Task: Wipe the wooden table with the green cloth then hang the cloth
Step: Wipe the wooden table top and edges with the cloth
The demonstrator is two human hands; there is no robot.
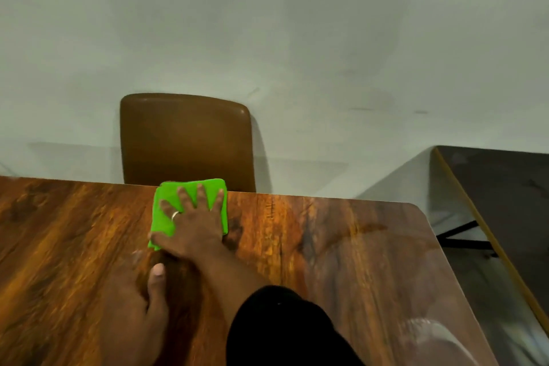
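Right hand [194, 224] is lying palm-down on the green cloth [162, 217], fingers [181, 194] spread apart and flat, pressing the cloth against the wooden table [341, 261]. A ring [175, 214] is showing on one finger. A black sleeve [282, 336] is covering the right forearm.

The cloth is sitting folded at the far edge of the table, its top edge reaching just over that edge, directly in front of the brown chair back [187, 140].

Left hand [136, 312] is resting on the tabletop nearer the camera, just beside the right wrist, thumb [156, 279] pointing forward. It is holding nothing; its other fingers are blurred, so whether they are spread or together cannot be told.

The chair is standing between the table and the pale wall [267, 24]. A second, darker table [505, 187] is standing to the right, well apart.
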